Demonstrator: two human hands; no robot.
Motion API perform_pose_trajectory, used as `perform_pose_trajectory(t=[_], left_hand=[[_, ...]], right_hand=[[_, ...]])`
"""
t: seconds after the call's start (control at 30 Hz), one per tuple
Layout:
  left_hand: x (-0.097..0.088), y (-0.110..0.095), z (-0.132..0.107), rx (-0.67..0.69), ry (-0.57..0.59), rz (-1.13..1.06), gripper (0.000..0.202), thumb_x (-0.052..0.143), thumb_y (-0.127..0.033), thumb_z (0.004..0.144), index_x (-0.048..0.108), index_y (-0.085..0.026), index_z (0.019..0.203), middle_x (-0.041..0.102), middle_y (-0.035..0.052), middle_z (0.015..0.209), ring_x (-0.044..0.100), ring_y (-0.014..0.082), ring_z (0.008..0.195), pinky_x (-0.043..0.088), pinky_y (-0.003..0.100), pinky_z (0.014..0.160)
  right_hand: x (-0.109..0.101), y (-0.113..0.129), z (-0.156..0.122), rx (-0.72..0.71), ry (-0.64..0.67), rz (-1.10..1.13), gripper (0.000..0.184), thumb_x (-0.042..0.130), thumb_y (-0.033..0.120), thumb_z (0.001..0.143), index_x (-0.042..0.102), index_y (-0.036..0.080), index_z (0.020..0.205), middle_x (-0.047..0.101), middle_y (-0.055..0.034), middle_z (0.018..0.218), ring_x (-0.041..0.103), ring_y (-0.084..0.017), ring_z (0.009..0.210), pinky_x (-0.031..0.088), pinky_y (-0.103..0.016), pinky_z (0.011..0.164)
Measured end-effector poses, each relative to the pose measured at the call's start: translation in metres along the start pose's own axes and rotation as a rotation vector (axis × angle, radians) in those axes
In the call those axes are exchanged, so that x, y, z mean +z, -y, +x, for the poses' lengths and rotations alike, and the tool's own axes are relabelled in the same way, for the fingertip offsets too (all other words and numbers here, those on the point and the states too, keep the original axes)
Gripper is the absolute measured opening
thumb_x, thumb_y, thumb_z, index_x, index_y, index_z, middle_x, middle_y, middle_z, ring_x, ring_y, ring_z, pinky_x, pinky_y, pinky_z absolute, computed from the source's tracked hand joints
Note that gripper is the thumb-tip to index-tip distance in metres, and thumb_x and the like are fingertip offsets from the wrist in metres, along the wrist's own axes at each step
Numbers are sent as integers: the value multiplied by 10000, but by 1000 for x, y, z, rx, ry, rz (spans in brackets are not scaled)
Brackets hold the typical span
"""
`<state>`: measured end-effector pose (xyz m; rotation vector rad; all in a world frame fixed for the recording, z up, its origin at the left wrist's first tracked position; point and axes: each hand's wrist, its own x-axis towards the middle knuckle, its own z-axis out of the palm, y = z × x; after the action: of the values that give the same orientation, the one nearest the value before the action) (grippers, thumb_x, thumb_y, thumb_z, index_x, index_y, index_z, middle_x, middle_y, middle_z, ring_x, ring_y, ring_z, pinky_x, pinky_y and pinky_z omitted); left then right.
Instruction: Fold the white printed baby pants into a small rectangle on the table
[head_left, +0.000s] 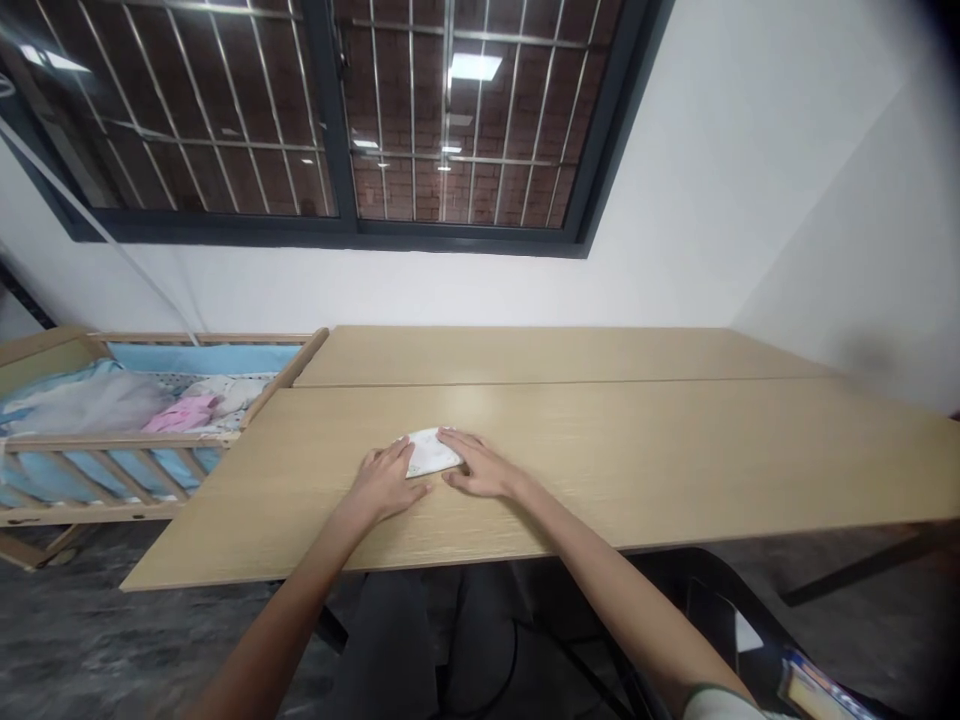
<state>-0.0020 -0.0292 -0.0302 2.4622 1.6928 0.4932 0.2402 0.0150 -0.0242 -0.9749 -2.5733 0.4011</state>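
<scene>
A small white folded cloth (433, 453) with a faint print lies on the light wooden table (637, 450), near its front edge. Its exact kind is not clear. My left hand (388, 478) rests over the cloth's left edge, fingers stretched and the thumb out to the side. On the opposite edge lies my right hand (481, 464), its fingertips on the upper right corner and its thumb apart below. Both hands are open and touch the cloth from above without being wrapped round it. The fingers cover parts of its two sides.
Left of the table stands a wooden crib (169, 440) with blue lining, holding a pink cloth (182, 413) and other bedding. A black chair (697, 580) is below the table's front edge at right. Behind the table are a white wall and a barred window (457, 120).
</scene>
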Motion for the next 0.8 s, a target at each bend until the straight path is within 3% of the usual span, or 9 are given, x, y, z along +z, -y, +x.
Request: perform_pose_trajectory(t=[0.1,0.17,0.23,0.3,0.37,0.47,0.57,0.7,0.8], left_hand=[[-8,0,10,-5,-15,-49,473,553,-216,901,567,-108,1361,544,211,1462,510,316,1362,355,476,1130],[-20,-2,16,-17,-50,-94,381,491,-148,904,640,-129,1254,631,186,1359,574,297,1288,389,448,1101],[-38,-3,20,-42,-103,-150,298,468,-185,931,687,-151,1131,704,157,1207,631,285,1186,442,419,1045],[-55,-6,19,-75,-159,-205,304,445,-281,973,669,-154,1135,724,134,1107,677,259,1062,507,377,943],[-65,-11,11,-125,-238,-314,439,436,-373,994,530,-132,1348,718,128,1119,703,224,966,549,332,839],[-62,-25,-11,-238,-396,-611,771,534,-449,956,184,-115,1557,715,132,1143,723,212,881,570,318,761],[-40,-45,-32,-338,-391,-661,707,567,-411,940,276,-164,1535,720,124,1142,725,227,846,561,340,765],[-10,-62,-41,-430,-222,-209,438,524,-334,967,518,-163,1371,727,146,1121,700,303,993,515,382,820],[-1,-62,-40,-438,-175,45,328,509,-326,983,615,-137,1230,728,149,1024,681,317,1000,496,391,839]], right_hand=[[7,-7,4,14,-108,43,597,561,235,904,465,175,1491,477,-147,1537,412,-291,1438,292,-492,1185],[2,-6,12,39,-174,83,436,547,225,914,576,183,1347,606,-137,1391,522,-293,1322,334,-509,1143],[-14,-1,26,87,-250,182,305,559,293,943,602,185,1225,681,-109,1201,604,-272,1163,415,-493,1067],[-38,5,43,120,-335,362,333,590,391,952,551,189,1214,678,-82,1102,633,-236,1037,504,-425,944],[-61,11,61,96,-347,569,477,647,455,926,468,203,1289,657,-75,1109,644,-209,974,547,-350,810],[-82,14,83,37,-210,710,627,769,458,839,449,215,1319,651,-73,1111,652,-196,944,548,-294,715],[-70,8,98,58,-90,624,578,871,404,726,577,180,1170,664,-70,1053,648,-193,920,538,-285,730],[-23,-10,107,173,45,471,526,918,340,653,653,156,1068,693,-68,1005,665,-199,870,533,-290,736],[4,-21,108,213,28,395,465,902,302,678,675,149,1054,707,-78,1026,682,-211,907,543,-303,782]])
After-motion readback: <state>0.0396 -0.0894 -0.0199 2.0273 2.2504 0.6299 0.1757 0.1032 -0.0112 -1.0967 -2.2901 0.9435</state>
